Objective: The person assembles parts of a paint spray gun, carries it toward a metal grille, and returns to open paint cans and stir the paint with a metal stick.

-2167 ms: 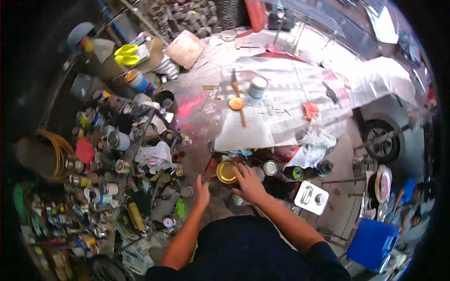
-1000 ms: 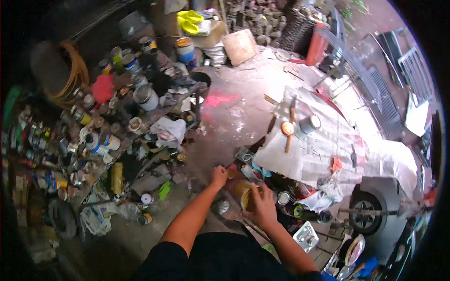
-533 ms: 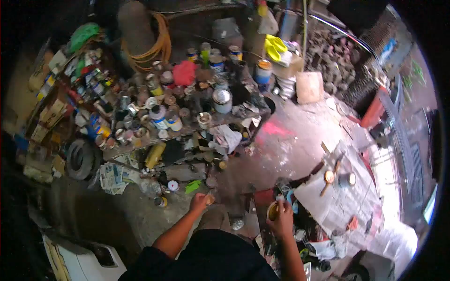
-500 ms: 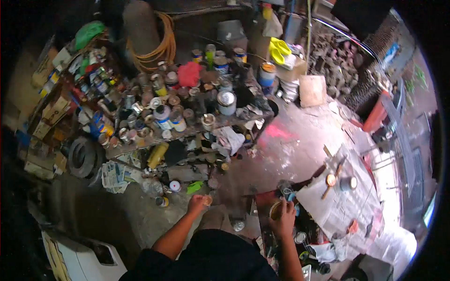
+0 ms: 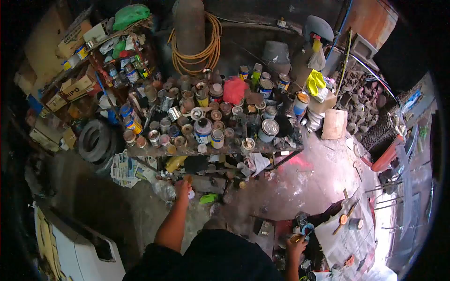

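Note:
My left hand [image 5: 183,188] is stretched forward, closed on a small tan disc [image 5: 188,179] that looks like a can lid. It hovers in front of the crowded workbench [image 5: 225,151], above the floor. Down at the right, my right hand [image 5: 296,246] is wrapped round a small round can [image 5: 295,238] with a brownish top; the fingers partly hide it. Just beyond that hand sits a blue-rimmed container [image 5: 307,228], dark inside. A bright green scrap [image 5: 208,199] lies on the floor to the right of my left hand.
Paint cans cover the workbench, among them a large lidded can [image 5: 269,130] and a red cloth-like bundle [image 5: 234,90]. At right, a paper-covered surface [image 5: 335,239] holds an open can [image 5: 356,224] and a stick [image 5: 338,227]. Tyres [image 5: 95,141] and a white car panel [image 5: 70,239] are at left.
My left hand has moved forward and left with the lid-like disc. My right hand has moved lower and right, still round the can. The view has tilted up toward the workbench.

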Available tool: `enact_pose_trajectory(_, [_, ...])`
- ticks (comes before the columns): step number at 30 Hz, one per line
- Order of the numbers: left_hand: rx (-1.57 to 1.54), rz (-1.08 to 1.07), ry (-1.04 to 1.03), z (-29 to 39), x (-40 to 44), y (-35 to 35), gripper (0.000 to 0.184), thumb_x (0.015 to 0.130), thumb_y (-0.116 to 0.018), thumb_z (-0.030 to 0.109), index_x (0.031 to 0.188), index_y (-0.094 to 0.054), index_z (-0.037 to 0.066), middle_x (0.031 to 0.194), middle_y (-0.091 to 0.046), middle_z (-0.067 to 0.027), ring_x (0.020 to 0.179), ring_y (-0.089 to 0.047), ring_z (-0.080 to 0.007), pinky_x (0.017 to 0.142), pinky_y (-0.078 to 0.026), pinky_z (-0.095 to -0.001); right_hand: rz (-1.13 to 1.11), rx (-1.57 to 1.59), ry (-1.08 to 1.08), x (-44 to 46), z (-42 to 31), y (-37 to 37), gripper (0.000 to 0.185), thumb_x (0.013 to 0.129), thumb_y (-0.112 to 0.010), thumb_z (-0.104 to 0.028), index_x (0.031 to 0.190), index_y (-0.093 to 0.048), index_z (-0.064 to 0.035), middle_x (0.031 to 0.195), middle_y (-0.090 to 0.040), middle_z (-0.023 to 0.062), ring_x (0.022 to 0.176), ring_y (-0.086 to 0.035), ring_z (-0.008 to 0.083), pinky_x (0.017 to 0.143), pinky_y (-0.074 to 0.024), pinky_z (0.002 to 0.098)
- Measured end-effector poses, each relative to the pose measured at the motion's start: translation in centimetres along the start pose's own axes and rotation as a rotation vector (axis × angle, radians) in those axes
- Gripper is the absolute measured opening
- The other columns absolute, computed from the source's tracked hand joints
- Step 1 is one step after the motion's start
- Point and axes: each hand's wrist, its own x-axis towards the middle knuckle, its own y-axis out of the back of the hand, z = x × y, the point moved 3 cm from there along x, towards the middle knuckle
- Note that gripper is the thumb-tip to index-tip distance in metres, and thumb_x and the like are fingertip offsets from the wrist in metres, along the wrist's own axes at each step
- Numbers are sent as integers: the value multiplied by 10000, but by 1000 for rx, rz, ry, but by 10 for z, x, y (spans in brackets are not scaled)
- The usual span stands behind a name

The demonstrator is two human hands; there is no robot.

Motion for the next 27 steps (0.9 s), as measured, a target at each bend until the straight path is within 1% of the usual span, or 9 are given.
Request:
enact_pose_trajectory(3, [-220,73,13,6,73,-19,112,944,-640,195,888,-600,106,757,-590,-17,593,-543,-107,475,-409,-261,91,-22,-143,11,20,-36,1089,715,-864,-477,1535,-283,-57,1455,-359,323,1294,-445,524,1063,-429,565])
enact_pose_trajectory(4, [-181,-5,6,33,72,-34,82,945,-644,188,917,-597,126,774,-579,-6,623,-542,-105,520,-427,-248,107,50,-104,13,29,-42,1122,711,-868,-508,1539,-272,-40,1499,-318,336,1344,-412,522,1087,-411,565])
enact_pose_trajectory(7, [-253,123,99,44,128,-72,185,937,-704,269,1000,-612,121,646,-515,9,518,-501,-120,447,-422,-246,139,79,-83,11,32,-45,1047,726,-829,-434,1515,-298,4,1447,-363,344,1285,-451,521,1076,-414,562])
enact_pose_trajectory(10, [-304,32,62,50,155,-94,70,941,-645,162,957,-593,118,764,-564,-9,636,-537,-119,561,-450,-247,243,47,68,12,40,-50,1029,692,-860,-413,1485,-345,-4,1440,-390,328,1289,-451,511,1082,-415,554])
enact_pose_trajectory(13, [-531,454,204,64,150,-122,103,950,-651,183,941,-587,102,744,-542,-11,633,-531,-132,577,-452,-248,183,38,82,27,58,-53,1017,646,-887,-415,1446,-400,-17,1425,-402,319,1282,-454,507,1078,-415,559])
enact_pose_trajectory(17, [-443,208,127,42,183,-122,150,958,-657,208,1021,-594,87,760,-532,-41,658,-537,-174,599,-455,-278,-2,2,-7,27,36,-26,974,589,-912,-428,1382,-472,-71,1388,-419,300,1264,-458,509,1059,-414,582])
enact_pose_trajectory(20, [-351,232,91,45,185,-127,197,952,-661,238,1038,-601,72,829,-556,-74,719,-557,-207,649,-458,-321,19,-65,59,40,47,-38,950,568,-924,-416,1359,-485,-124,1357,-427,281,1245,-461,511,1040,-418,591])
enact_pose_trajectory(23, [-192,253,1,50,182,-127,245,945,-665,268,1056,-607,57,898,-580,-107,781,-577,-241,698,-461,-364,-138,-184,85,66,92,-66,1018,621,-908,-361,1495,-410,-207,1422,-416,292,1343,-390,478,1094,-351,581])
enact_pose_trajectory(27, [161,264,-235,48,177,-118,311,937,-671,308,1079,-616,36,990,-612,-151,863,-604,-286,765,-465,-420,-139,-113,62,42,59,-37,1056,618,-923,-291,1517,-373,-231,1442,-396,300,1348,-384,487,1102,-342,585])
